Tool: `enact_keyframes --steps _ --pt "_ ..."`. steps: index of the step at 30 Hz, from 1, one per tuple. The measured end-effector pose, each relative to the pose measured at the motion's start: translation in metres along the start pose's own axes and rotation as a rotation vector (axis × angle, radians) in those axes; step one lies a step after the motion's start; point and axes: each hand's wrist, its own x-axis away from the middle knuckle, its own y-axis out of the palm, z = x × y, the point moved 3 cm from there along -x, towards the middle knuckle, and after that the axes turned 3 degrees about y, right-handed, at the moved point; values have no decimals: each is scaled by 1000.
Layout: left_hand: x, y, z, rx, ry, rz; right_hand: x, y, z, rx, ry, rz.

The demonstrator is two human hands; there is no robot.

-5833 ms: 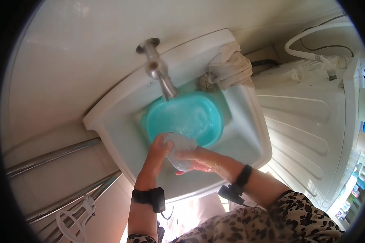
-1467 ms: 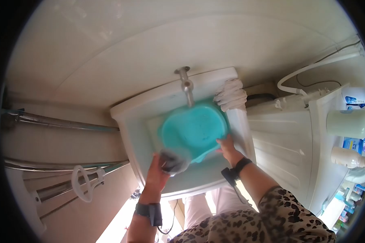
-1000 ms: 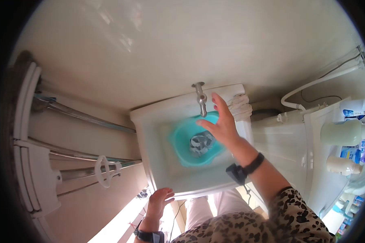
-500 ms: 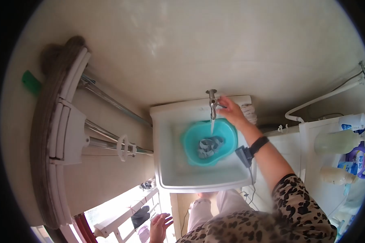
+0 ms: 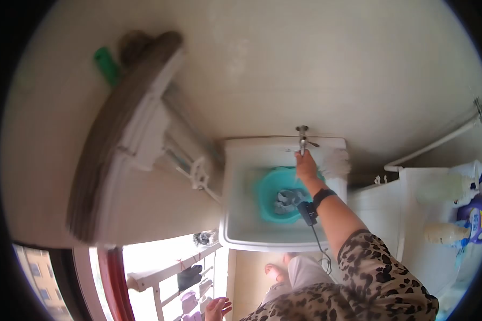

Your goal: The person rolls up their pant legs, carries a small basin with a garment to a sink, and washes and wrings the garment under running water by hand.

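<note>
My right hand (image 5: pixel 306 167) is at the lower end of the metal faucet (image 5: pixel 303 140), fingers closed around its spout. Below it, a turquoise basin (image 5: pixel 268 198) stands in the white sink (image 5: pixel 235 227). Grey cloth (image 5: pixel 289 199) lies bunched in the basin, partly hidden by my forearm and wrist device. Whether water runs is hidden by my hand. Low on the left, my left hand (image 5: pixel 218 308) hangs away from the sink, fingers loosely bent and apart, holding nothing I can see.
A dark device with a cable (image 5: pixel 308 213) hangs at my right wrist. On the right, a white surface (image 5: pixel 415 219) carries a purple detergent bottle (image 5: pixel 475 219) and other bottles. A long folded fixture (image 5: pixel 128 134) juts from the left wall. Laundry (image 5: pixel 190 278) hangs by the railing.
My right hand has moved from the faucet's lever to its spout. The water stream seen earlier is no longer visible. The view has shifted, and my left hand stays low.
</note>
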Motion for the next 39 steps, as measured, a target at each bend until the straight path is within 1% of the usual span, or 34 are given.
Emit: enact_keyframes --steps 1,2,3,5,6,7,8,9,10,11,13,15,16,17,18,19,20,21,23,25,26,29,30,33,34,37,38,39 --pt "5 -13 -15 16 -10 19 -3 1 5 -21 51 -33" --pt "15 -21 -25 56 -31 59 -9 5 15 -25 22 -36" --pt "28 -29 -35 47 -33 104 -20 11 22 4 -67 -22" --pt "49 -45 -57 51 -42 203 -41 21 41 -21 -118 -40" --pt "55 -61 -83 127 -59 267 -51 24 42 -61 -58 -44" --pt "69 -67 -95 113 -67 341 -61 26 44 -101 2 -45" --pt "90 -70 -107 111 -53 409 -66 19 41 -66 37 -96" --pt "105 -77 -122 110 -52 462 -66 17 38 -41 21 -92" --pt "113 -85 -144 115 -71 505 -82 26 53 0 7 -129" --pt "130 -88 -160 130 -105 555 -90 31 61 17 33 -109" --pt "153 -93 -211 221 -214 672 -79 20 42 -92 87 -142" --pt "157 -131 -347 700 -160 415 -72 11 29 -121 204 -213" --pt "164 -141 -389 915 -183 286 -71 10 29 -109 186 -205" --pt "175 -126 -386 1030 -133 164 -75 8 34 -41 184 -215" --pt "179 -115 -391 694 -236 464 -81 9 37 25 181 -224" --pt "198 -85 -347 350 -431 717 -88 14 39 85 175 -234" --pt "202 -77 -351 260 -375 757 -95 17 42 93 155 -244" --pt "204 -70 -344 224 -398 823 -101 19 50 102 139 -254" --pt "199 -58 -322 269 -423 897 -103 19 56 108 120 -251" --pt "187 -58 -312 294 -392 893 -103 16 53 112 100 -228" --pt "182 -58 -303 251 -359 886 -118 22 68 134 122 -239" --pt "165 -60 -281 146 -266 917 -123 21 72 147 128 -251" --pt "162 -59 -276 137 -258 907 -126 21 72 203 43 -261" --pt "154 -60 -264 110 -233 886 -125 19 70 205 50 -228" --pt "153 -61 -262 103 -238 884 -138 24 82 276 -16 -223" --pt "154 -65 -271 87 -261 884 -156 30 104 288 -6 -236" --pt "155 -66 -274 84 -270 885 -191 49 150 294 -56 -196" --pt "157 -66 -277 78 -284 884 -196 50 159 304 -29 -190"
